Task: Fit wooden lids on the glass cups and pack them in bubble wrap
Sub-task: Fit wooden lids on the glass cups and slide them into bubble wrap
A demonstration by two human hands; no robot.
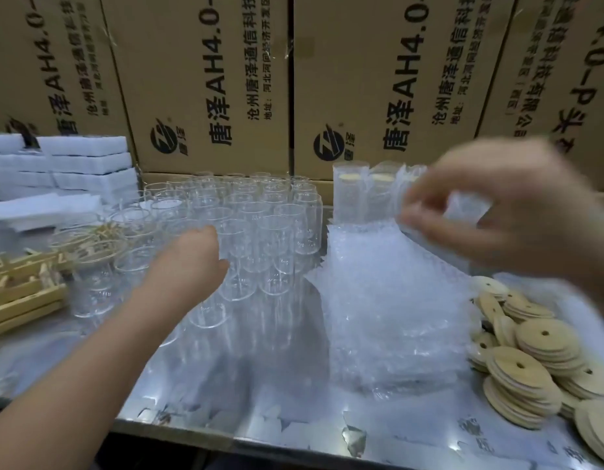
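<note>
— Two hands, doing what?
— Right hand (490,212) pinches bubble wrap (466,205), upper right; left hand (192,259) among centre glass cups (280,225), grip unclear.
— Tip?
— Lift one cup straight up; neighbours crowd it.

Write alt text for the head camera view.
A left hand reaches among glass cups while the blurred right hand pinches a bubble bag above a pile of bubble wrap. Wooden lids lie heaped at the right; wrapped cups and cardboard boxes stand behind.
</note>
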